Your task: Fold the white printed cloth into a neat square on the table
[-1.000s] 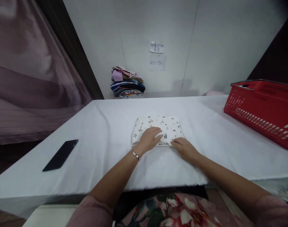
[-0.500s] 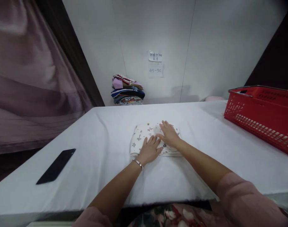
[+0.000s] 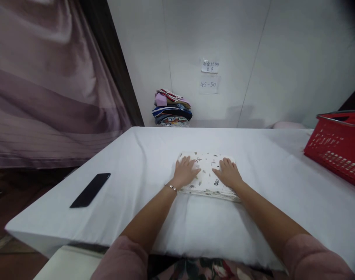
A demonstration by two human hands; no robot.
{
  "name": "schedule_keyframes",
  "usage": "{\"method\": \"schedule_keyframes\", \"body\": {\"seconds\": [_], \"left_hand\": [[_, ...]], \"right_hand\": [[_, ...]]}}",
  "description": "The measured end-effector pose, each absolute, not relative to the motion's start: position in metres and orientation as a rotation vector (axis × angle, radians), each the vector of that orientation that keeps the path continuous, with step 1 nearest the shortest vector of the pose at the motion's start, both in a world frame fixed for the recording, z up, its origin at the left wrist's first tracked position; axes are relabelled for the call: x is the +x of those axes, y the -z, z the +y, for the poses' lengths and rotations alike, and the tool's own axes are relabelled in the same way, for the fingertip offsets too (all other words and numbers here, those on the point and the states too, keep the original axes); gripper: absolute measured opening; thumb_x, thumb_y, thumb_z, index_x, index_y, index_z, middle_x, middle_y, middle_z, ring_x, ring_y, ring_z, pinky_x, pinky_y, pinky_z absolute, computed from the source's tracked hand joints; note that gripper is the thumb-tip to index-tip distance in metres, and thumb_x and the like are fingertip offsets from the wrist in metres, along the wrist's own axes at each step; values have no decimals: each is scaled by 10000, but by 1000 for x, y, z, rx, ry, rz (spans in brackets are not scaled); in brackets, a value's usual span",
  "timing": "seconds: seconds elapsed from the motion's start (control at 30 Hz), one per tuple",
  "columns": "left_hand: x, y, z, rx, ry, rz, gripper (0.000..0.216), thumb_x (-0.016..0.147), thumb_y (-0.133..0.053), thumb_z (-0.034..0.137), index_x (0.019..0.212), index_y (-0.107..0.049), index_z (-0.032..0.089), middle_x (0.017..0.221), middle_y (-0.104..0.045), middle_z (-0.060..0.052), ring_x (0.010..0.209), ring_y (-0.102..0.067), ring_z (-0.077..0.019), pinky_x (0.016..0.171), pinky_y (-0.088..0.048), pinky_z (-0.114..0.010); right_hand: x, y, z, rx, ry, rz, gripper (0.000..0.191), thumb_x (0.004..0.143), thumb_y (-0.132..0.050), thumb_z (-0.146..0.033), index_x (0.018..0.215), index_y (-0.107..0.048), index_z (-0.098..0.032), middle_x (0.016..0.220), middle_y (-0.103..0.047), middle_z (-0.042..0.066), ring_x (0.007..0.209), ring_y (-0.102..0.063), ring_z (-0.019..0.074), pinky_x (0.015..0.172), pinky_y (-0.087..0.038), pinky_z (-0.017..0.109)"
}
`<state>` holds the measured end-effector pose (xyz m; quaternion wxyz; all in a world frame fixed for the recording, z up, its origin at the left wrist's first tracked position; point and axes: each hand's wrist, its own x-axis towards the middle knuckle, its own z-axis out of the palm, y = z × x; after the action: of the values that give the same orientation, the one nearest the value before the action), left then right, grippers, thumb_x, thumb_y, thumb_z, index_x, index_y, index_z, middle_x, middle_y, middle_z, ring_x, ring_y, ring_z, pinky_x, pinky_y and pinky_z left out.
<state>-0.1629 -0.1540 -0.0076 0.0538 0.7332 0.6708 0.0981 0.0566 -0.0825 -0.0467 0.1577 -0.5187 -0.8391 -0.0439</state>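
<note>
A folded white cloth with small dark prints lies in the middle of the white-covered table. My left hand rests flat on its left half, fingers stretched out. On the right half lies my right hand, also flat with fingers extended. Both hands press on the cloth and hold nothing. A thin bracelet sits on my left wrist.
A black phone lies near the table's left edge. A red plastic basket stands at the far right. A stack of folded clothes sits against the back wall, under two paper notes. A mauve curtain hangs at the left.
My hands, close together on the cloth half a second ago, have moved apart to its left and right halves. The view has swung left, so the basket sits nearer the right edge.
</note>
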Motion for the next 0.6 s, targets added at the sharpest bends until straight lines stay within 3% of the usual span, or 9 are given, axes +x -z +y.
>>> {"method": "schedule_keyframes", "body": {"seconds": [0.2,0.33,0.6], "left_hand": [[-173,28,-159,2163,-190,2162,633,861,-181,591,1386,-275,249,1496,-168,-55,1373,-105,-249,1063,-163,-525],[-169,26,-160,2149,-139,2176,649,854,-160,600,1398,-245,256,1500,-155,-44,1376,-85,-249,1064,-169,-516],[-173,29,-158,2128,-173,2143,653,847,-176,611,1400,-237,271,1503,-140,-30,1377,-85,-247,1054,-179,-534]], "right_hand": [[50,31,-80,-1649,-50,-2445,621,851,-307,-568,1231,-460,-102,1377,-353,189,1283,-252,319,1020,-184,460],[42,19,-63,-1726,-92,-2392,738,846,-249,-613,1350,-338,-82,1450,-235,190,1331,-160,325,1038,-144,466],[51,44,-48,-1779,-136,-2387,769,844,-215,-627,1387,-295,-89,1470,-210,164,1348,-127,308,1046,-126,500]]}}
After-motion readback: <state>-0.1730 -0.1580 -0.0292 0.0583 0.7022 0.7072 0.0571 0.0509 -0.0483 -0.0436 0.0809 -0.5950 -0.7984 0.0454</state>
